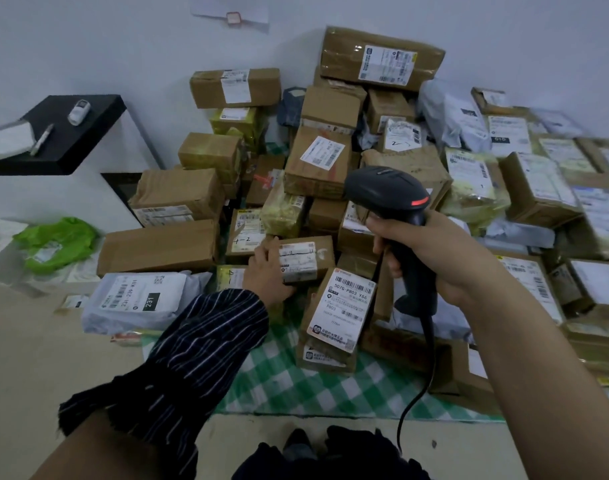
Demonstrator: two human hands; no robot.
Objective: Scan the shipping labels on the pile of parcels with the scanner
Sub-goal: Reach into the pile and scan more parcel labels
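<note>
Gripping curved black scanner point(386, 192), right hand point(434, 247) fingers wrapped; left hand point(266, 271) fingers clasp boxy cardboard parcel point(306, 258).

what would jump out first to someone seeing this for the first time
The black handheld scanner stands out first, gripped in the right hand at centre right. Behind it a big pile of parcels fills the corner against the white wall, on a green checked cloth. The left hand, in a striped sleeve, grips a small brown box at the pile's front.
</note>
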